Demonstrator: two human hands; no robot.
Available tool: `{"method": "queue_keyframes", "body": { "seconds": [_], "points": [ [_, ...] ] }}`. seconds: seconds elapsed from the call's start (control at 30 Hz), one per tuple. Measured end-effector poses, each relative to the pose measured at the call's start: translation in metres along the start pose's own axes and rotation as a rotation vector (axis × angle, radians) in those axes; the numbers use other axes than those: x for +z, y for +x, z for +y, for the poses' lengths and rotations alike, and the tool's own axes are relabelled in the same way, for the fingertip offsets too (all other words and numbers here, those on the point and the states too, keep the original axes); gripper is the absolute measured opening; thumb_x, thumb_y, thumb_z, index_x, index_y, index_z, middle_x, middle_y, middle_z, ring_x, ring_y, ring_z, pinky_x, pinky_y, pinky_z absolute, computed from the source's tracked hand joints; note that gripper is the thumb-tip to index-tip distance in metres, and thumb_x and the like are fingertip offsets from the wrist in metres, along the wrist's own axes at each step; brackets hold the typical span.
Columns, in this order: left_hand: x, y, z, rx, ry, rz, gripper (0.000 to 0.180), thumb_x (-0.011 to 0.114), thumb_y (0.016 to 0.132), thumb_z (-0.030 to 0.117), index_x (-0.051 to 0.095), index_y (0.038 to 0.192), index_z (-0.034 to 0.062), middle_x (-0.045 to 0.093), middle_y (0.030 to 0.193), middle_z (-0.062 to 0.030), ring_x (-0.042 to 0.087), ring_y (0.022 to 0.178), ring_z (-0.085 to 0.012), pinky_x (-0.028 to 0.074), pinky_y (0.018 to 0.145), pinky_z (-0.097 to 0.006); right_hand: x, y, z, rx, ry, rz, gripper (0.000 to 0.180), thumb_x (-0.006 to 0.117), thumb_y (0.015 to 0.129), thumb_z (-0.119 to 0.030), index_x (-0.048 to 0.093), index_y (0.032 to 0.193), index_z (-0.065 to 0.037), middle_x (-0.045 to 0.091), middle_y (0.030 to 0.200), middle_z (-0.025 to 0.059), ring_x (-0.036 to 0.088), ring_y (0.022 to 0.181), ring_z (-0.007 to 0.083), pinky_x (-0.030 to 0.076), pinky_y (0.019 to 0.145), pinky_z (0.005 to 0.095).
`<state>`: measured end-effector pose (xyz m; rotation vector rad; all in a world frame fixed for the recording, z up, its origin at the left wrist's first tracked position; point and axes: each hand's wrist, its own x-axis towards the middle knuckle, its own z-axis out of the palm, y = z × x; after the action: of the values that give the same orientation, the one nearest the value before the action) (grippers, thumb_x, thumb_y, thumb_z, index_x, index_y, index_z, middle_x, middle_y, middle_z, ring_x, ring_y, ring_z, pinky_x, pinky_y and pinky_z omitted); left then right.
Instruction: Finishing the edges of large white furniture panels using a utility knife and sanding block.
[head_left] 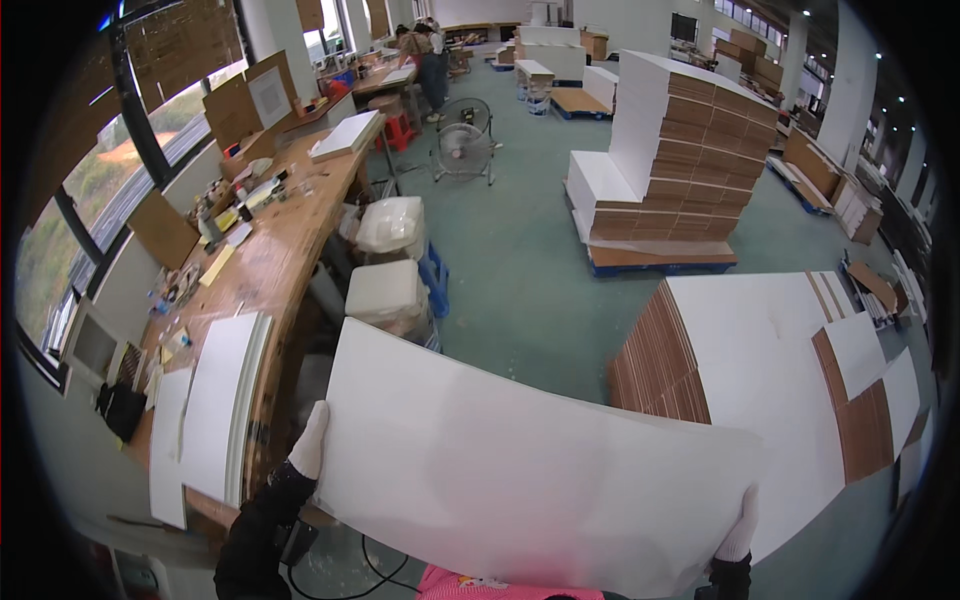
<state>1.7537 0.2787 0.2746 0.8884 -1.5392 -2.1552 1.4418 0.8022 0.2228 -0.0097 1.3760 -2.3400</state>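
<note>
A large white board [540, 450] spans the space in front of me, with a faint pink sheen on its face. My left hand [312, 440], in a pale glove, is closed on the board's left edge. The opposite edge is in the grip of my right hand [740, 525], gloved as well. My fingers behind the board are hidden. To the right, a stack of white panels with brown edges [760, 350] lies partly behind the board. A few more white panels [222, 400] rest on the wooden workbench [290, 215] at my left.
Farther off, a tall panel stack [700, 150] stands on a blue pallet [665, 265]. White-topped tubs [385, 290] sit beside the bench, and floor fans [465, 150] stand beyond them. Two people [425, 65] are at a distant table. A black cable [375, 575] hangs near my left arm.
</note>
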Motion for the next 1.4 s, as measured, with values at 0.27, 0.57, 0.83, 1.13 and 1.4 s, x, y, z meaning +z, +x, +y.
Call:
{"method": "queue_keyframes", "body": {
  "seconds": [0.27, 0.57, 0.83, 1.13, 1.4],
  "points": [
    [-0.007, 0.243, 0.082, 0.042, -0.022, -0.059, 0.064, 0.033, 0.102, 0.049, 0.036, 0.144, 0.0, 0.049, 0.138, -0.0119, 0.048, 0.126, -0.0195, 0.039, 0.106, -0.032, 0.129, 0.194, -0.006, -0.012, -0.017, -0.022, 0.065, 0.034, 0.1, -0.049, 0.034, 0.143, 0.0, 0.046, 0.139, 0.0177, 0.048, 0.125, 0.0314, 0.041, 0.104, 0.0426],
    [-0.06, 0.52, 0.154, 0.059, -0.103, -0.117, 0.06, 0.033, 0.103, 0.045, 0.036, 0.143, -0.0002, 0.051, 0.136, -0.0103, 0.049, 0.124, -0.0184, 0.039, 0.106, -0.031, 0.266, 0.444, 0.037, -0.101, 0.013, -0.069, 0.065, 0.034, 0.101, -0.048, 0.034, 0.142, 0.002, 0.046, 0.139, 0.0184, 0.047, 0.126, 0.0315, 0.04, 0.105, 0.0425],
    [-0.112, 0.816, 0.251, -0.048, -0.01, -0.017, 0.058, 0.039, 0.102, 0.045, 0.045, 0.137, -0.0006, 0.056, 0.128, -0.0112, 0.058, 0.113, -0.0172, 0.047, 0.096, -0.028, 0.425, 0.638, 0.057, 0.029, -0.09, 0.165, 0.074, 0.039, 0.097, -0.053, 0.022, 0.15, -0.004, 0.032, 0.151, 0.0193, 0.034, 0.136, 0.0362, 0.029, 0.112, 0.0486],
    [-0.139, 1.049, 0.342, 0.059, -0.181, 0.075, 0.052, 0.043, 0.102, 0.043, 0.056, 0.127, -0.0008, 0.062, 0.116, -0.0068, 0.06, 0.102, -0.0134, 0.049, 0.089, -0.026, 0.57, 0.938, 0.106, -0.014, -0.156, 0.03, 0.077, 0.037, 0.095, -0.06, 0.023, 0.15, -0.009, 0.032, 0.152, 0.0167, 0.035, 0.136, 0.0362, 0.031, 0.111, 0.0498],
    [-0.233, 1.173, 0.388, 0.058, -0.072, 0.395, 0.055, 0.04, 0.103, 0.044, 0.051, 0.131, -0.0018, 0.06, 0.121, -0.007, 0.057, 0.107, -0.0105, 0.047, 0.093, -0.025, 0.787, 1.217, 0.121, 0.137, -0.179, -0.291, 0.07, 0.04, 0.096, -0.057, 0.036, 0.144, -0.008, 0.047, 0.14, 0.0177, 0.048, 0.126, 0.0338, 0.036, 0.105, 0.0531]
  ]
}}
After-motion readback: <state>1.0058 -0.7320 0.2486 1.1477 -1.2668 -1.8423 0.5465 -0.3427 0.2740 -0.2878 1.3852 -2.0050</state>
